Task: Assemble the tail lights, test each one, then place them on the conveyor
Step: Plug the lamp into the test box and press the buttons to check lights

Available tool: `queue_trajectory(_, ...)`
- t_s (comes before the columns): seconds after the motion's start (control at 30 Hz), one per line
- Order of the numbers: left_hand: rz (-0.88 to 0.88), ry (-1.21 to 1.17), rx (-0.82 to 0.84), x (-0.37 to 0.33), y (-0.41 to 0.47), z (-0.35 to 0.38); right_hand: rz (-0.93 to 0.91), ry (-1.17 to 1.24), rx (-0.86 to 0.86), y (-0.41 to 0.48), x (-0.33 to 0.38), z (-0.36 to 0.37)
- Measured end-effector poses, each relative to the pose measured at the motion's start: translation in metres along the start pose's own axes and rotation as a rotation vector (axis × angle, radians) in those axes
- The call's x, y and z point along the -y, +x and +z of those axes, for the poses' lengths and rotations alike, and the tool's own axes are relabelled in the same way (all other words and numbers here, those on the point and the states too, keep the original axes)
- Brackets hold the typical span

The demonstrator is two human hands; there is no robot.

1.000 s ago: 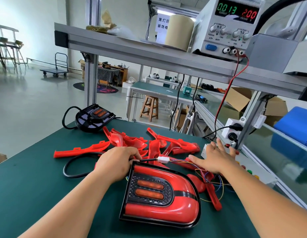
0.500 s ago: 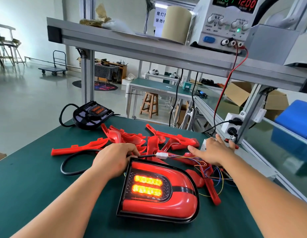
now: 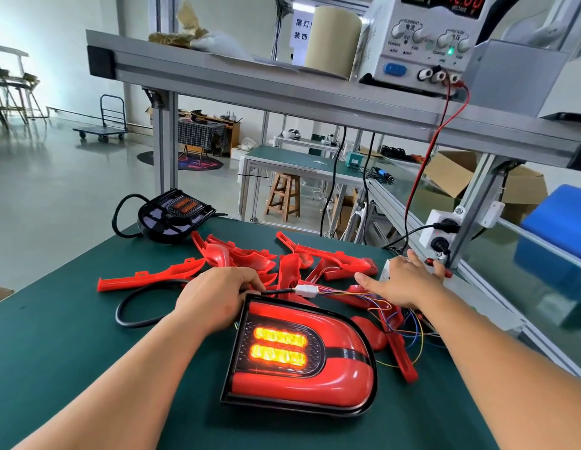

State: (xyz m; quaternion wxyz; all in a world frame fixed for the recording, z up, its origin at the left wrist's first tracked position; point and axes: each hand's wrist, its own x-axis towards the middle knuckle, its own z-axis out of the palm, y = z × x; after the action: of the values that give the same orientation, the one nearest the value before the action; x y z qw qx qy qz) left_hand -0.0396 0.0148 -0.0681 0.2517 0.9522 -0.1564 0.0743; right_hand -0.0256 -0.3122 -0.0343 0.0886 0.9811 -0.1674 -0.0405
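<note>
While the tail light [image 3: 302,355] lies face up on the green counter [image 3: 55,352], both amber bars lit, the left hand [image 3: 217,297] has its fingers curled round the black cable [image 3: 133,306] at the lamp's far left corner. Right hand [image 3: 403,284]: fingers straight and spread, resting on a white box [image 3: 387,271] near the counter's right edge, holding nothing. White connector [image 3: 306,290] sits between the hands. Red trim pieces [image 3: 282,261] heaped just beyond. Second, unlit housing [image 3: 172,216] at the far left edge. Power supply [image 3: 425,43] on the overhead shelf. Room: pale floor, wooden stool [image 3: 284,196], trolley [image 3: 104,125].
</note>
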Motion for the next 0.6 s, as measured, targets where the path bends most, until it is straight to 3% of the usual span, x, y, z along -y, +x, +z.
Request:
queue_trajectory(0.47,0.005,0.018,-0.010,0.0004,0.0006,0.0009,-0.016,0.054,-0.016,-0.0002,0.0004,0.0058)
queue_trajectory(0.6,0.014,-0.009,-0.031,0.0014,0.0023,0.0024,-0.104,0.186,-0.166,-0.0042,0.0058,0.0056)
